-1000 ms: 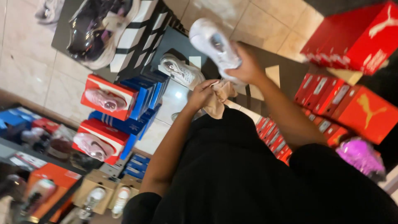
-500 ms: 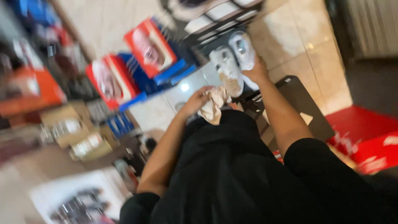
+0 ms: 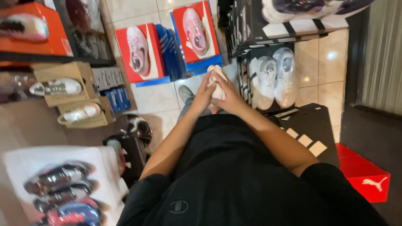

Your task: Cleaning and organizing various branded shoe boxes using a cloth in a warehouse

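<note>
Both of my hands meet in front of my black shirt, over the tiled floor. My left hand and my right hand are closed together around a crumpled cream cloth, whose top sticks out above my fingers. Just to the right, a pair of white sneakers rests in an open black shoebox. My right hand is the nearer one to that pair, but touches nothing except the cloth.
Pink sneakers lie on red boxes beside blue boxes. Cardboard boxes with pale shoes stand at left. A black box lid and a red box sit at right, dark shoes at lower left.
My right hand has let go of the white sneaker, which now sits with its mate in the black box. That hand has joined the left on the cloth. The view has swung round.
</note>
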